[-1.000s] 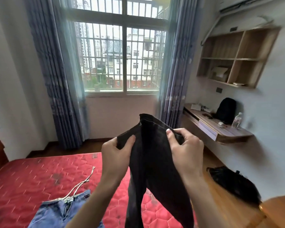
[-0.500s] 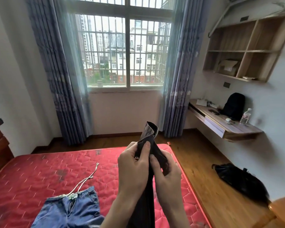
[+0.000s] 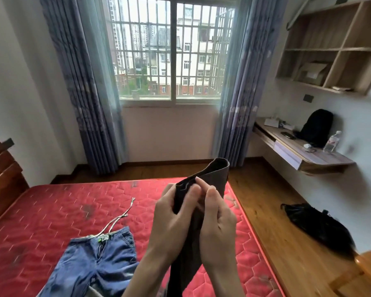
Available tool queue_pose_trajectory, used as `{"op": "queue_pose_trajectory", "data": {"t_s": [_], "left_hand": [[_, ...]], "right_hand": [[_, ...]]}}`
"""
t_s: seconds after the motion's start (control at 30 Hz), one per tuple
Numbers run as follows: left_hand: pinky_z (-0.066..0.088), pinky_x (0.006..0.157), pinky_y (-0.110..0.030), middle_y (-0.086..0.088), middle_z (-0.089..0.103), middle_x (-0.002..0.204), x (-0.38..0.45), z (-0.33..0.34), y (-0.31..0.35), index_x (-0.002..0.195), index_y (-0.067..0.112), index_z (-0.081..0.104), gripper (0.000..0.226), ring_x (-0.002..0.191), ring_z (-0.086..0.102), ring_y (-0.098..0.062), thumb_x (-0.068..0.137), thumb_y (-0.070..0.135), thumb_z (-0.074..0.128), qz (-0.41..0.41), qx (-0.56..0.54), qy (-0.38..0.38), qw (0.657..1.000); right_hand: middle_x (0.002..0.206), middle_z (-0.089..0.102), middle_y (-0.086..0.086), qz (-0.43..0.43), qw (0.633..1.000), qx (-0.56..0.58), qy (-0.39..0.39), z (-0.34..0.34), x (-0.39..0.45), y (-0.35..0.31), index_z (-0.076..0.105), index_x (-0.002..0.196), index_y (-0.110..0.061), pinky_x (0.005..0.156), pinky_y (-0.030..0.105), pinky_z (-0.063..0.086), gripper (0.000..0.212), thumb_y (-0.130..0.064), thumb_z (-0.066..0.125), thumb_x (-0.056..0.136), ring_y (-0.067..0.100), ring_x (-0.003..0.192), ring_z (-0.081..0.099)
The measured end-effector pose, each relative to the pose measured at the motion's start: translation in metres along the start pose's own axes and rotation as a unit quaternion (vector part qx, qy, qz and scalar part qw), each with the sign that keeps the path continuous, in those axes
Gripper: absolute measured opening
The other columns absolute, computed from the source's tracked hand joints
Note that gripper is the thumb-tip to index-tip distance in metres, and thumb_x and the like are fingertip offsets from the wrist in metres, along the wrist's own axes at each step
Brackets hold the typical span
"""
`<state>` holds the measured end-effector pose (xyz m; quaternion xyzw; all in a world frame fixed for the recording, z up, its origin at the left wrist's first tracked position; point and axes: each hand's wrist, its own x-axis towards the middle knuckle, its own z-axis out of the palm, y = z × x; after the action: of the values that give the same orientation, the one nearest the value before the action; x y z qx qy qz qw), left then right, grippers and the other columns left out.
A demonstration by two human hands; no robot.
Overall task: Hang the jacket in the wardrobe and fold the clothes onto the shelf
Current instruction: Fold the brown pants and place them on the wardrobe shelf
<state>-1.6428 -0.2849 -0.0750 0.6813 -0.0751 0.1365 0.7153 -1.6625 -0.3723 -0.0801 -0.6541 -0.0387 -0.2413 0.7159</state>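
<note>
Dark trousers held up over the red mattress (image 3: 51, 211)

The dark grey trousers (image 3: 210, 179), folded lengthwise, hang down between both hands, their top edge standing above the fingers. The left hand (image 3: 171, 217) and right hand (image 3: 217, 221) sit close together, each pinching the fabric near the top.

Both hands (image 3: 193, 221) pinch dark trousers (image 3: 210, 176) above the red mattress (image 3: 51, 211).

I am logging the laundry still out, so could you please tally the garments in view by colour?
Dark: 1, the trousers held up by the left hand and right hand.
Blue: 1, the jeans lying on the bed.
Total: 2
</note>
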Motion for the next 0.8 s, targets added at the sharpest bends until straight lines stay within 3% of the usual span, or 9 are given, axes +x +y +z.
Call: {"op": "queue_pose_trajectory", "data": {"t_s": [0.13,0.27,0.33,0.43,0.5,0.57,0.63,0.7,0.8], "left_hand": [[0.059,0.095,-0.048,-0.014,0.078,0.102,-0.006,-0.007,-0.005,0.109,0.009,0.077,0.015,0.103,0.074,-0.035,0.096,0.006,0.069,-0.043,-0.083,-0.029,0.995],[0.061,0.091,-0.036,-0.014,0.079,0.107,-0.013,-0.008,-0.004,0.109,0.014,0.081,0.021,0.105,0.075,-0.031,0.096,0.005,0.067,-0.044,-0.117,-0.053,0.991],[0.062,0.085,-0.031,-0.013,0.079,0.106,-0.014,-0.012,-0.005,0.105,0.017,0.082,0.020,0.101,0.076,-0.029,0.095,0.008,0.068,-0.059,-0.135,-0.046,0.988],[0.062,0.087,-0.032,-0.015,0.078,0.110,-0.011,-0.020,-0.006,0.107,0.015,0.082,0.020,0.103,0.075,-0.031,0.092,0.015,0.068,-0.081,-0.167,-0.047,0.981],[0.061,0.092,-0.037,-0.016,0.078,0.112,-0.008,-0.026,-0.004,0.108,0.014,0.081,0.023,0.106,0.074,-0.033,0.090,0.020,0.068,-0.083,-0.176,-0.044,0.980],[0.061,0.094,-0.040,-0.015,0.078,0.112,-0.003,-0.030,-0.003,0.107,0.015,0.081,0.024,0.107,0.074,-0.032,0.088,0.022,0.069,-0.082,-0.170,-0.042,0.981],[0.061,0.092,-0.037,-0.013,0.078,0.112,0.003,-0.035,-0.001,0.106,0.015,0.082,0.022,0.105,0.075,-0.029,0.088,0.021,0.069,-0.076,-0.159,-0.050,0.983],[0.061,0.086,-0.029,-0.011,0.079,0.107,0.016,-0.043,0.000,0.102,0.014,0.082,0.019,0.100,0.076,-0.022,0.088,0.019,0.070,-0.050,-0.116,-0.060,0.990],[0.061,0.083,-0.028,-0.012,0.080,0.102,0.061,-0.059,-0.009,0.103,0.007,0.080,0.017,0.092,0.073,-0.015,0.091,0.016,0.073,-0.013,0.014,-0.120,0.993]], "right_hand": [[0.107,0.078,-0.011,-0.052,0.998,-0.038,-0.029,-0.012,0.001,-0.005,0.076,0.118,-0.023,0.093,0.024,0.057,0.037,-0.033,0.041,0.110,0.011,0.109,0.073],[0.116,0.069,-0.018,-0.226,0.945,-0.236,0.002,-0.035,0.005,-0.003,0.073,0.119,-0.022,0.099,0.029,0.049,0.022,-0.020,0.057,0.104,0.014,0.118,0.061],[0.134,0.062,-0.011,-0.272,0.917,-0.292,-0.001,-0.056,0.017,0.001,0.067,0.132,-0.021,0.113,0.034,0.040,0.036,-0.030,0.066,0.097,0.017,0.135,0.048],[0.165,0.032,-0.014,-0.154,0.949,-0.253,-0.105,-0.093,0.049,0.001,0.033,0.160,-0.036,0.125,0.039,0.027,0.094,-0.047,0.080,0.080,0.013,0.157,0.024],[0.163,0.039,-0.012,0.013,0.972,-0.115,-0.205,-0.107,0.070,-0.002,0.022,0.160,-0.050,0.117,0.039,0.044,0.111,-0.039,0.089,0.072,0.011,0.147,0.044],[0.142,0.064,0.005,0.092,0.962,-0.044,-0.254,-0.113,0.085,-0.003,0.041,0.156,-0.038,0.101,0.034,0.056,0.095,-0.019,0.090,0.077,0.023,0.128,0.065],[0.119,0.077,0.011,0.097,0.960,-0.076,-0.251,-0.111,0.096,-0.003,0.067,0.134,-0.016,0.088,0.029,0.060,0.058,-0.009,0.087,0.079,0.032,0.115,0.071],[0.105,0.080,0.008,0.089,0.954,-0.123,-0.259,-0.107,0.105,-0.006,0.077,0.112,-0.008,0.078,0.025,0.060,0.031,-0.009,0.081,0.082,0.029,0.104,0.076],[0.094,0.081,0.000,0.076,0.914,-0.223,-0.331,-0.095,0.135,-0.007,0.080,0.104,-0.012,0.071,0.021,0.058,0.013,-0.017,0.075,0.093,0.015,0.089,0.078]]}}
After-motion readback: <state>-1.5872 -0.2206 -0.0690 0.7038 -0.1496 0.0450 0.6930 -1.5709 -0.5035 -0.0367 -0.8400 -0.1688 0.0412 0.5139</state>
